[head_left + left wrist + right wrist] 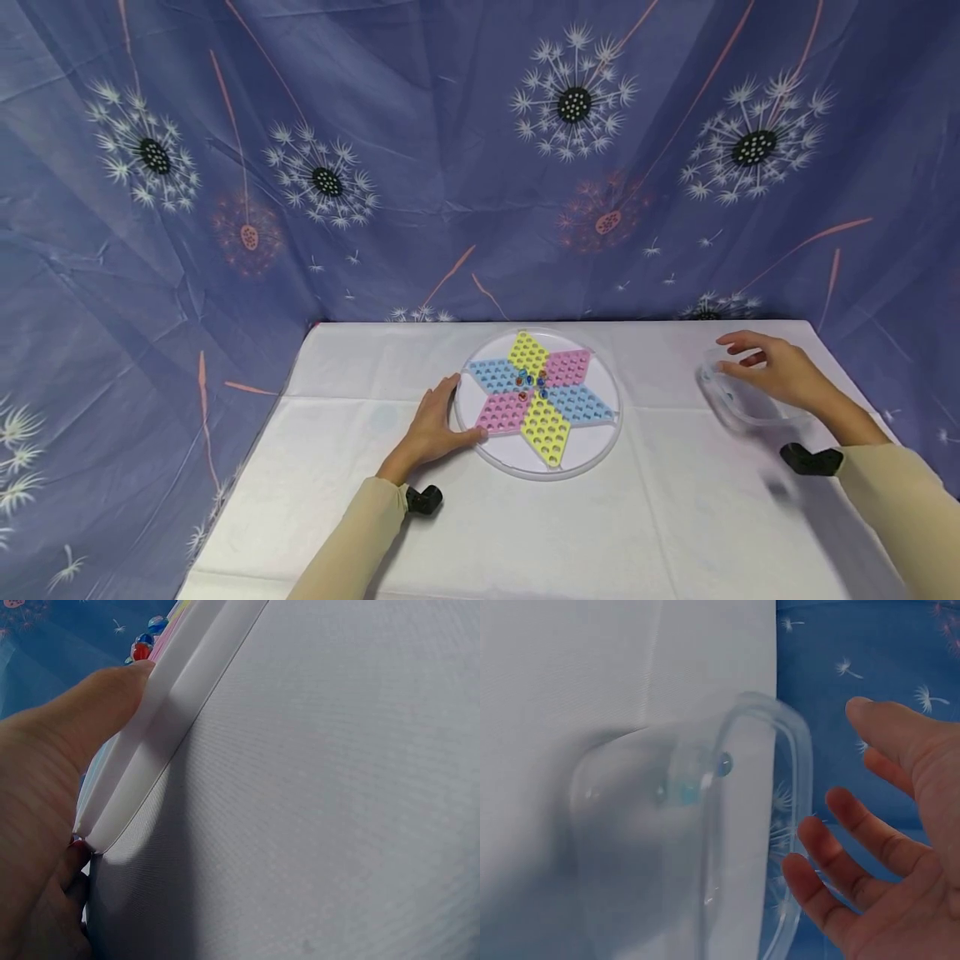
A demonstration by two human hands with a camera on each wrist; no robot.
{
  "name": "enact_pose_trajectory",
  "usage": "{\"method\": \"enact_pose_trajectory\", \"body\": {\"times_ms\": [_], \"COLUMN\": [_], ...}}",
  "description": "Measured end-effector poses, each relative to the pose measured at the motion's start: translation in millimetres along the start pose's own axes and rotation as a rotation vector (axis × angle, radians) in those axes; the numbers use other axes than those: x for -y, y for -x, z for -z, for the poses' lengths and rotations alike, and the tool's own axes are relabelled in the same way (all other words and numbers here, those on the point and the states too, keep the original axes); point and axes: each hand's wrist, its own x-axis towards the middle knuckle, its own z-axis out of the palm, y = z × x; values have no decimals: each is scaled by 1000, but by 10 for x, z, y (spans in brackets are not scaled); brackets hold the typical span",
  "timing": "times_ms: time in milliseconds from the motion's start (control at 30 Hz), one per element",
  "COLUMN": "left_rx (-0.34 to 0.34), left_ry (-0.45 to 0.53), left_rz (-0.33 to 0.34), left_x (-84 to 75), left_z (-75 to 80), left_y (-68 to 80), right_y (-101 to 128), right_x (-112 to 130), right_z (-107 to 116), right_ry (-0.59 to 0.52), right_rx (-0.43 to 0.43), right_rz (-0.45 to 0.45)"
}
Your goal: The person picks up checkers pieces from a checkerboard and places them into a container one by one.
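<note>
A round white board (525, 461) with a star of yellow, pink and blue pitted fields lies mid-table, several marbles (531, 381) clustered at its centre. My left hand (438, 425) holds the board's left rim (161, 720), thumb (90, 705) on top and fingers beside and below it. At the right, a clear plastic container (738, 404) looks blurred and tilted. My right hand (765, 367) hovers just over it with fingers spread (832, 847), not touching the container (667, 847) in the right wrist view. Two small marbles (721, 763) show inside it.
The table wears a white cloth (660, 517) and ends close behind the board and right of the container. A blue dandelion-print curtain (480, 167) hangs behind and at both sides. Black wrist mounts (423, 498) sit on both forearms.
</note>
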Motion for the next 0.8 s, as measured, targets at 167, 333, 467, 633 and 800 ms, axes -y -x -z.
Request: {"method": "enact_pose_trajectory", "body": {"times_ms": [167, 333, 467, 633, 800], "left_rx": [2, 3, 3, 10, 3], "left_ry": [-2, -2, -5, -3, 1], "left_rz": [-7, -11, -10, -9, -15], "left_x": [9, 18, 24, 29, 27], "left_z": [1, 3, 2, 2, 7], "left_y": [0, -7, -8, -6, -1], "right_y": [-52, -118, -170, -223, -296], "right_x": [97, 220, 312, 410, 535], "right_z": [43, 73, 76, 42, 4], "right_ry": [10, 0, -7, -11, -20], "right_rx": [-18, -6, 9, 11, 28], "right_rz": [41, 58, 64, 87, 95]}}
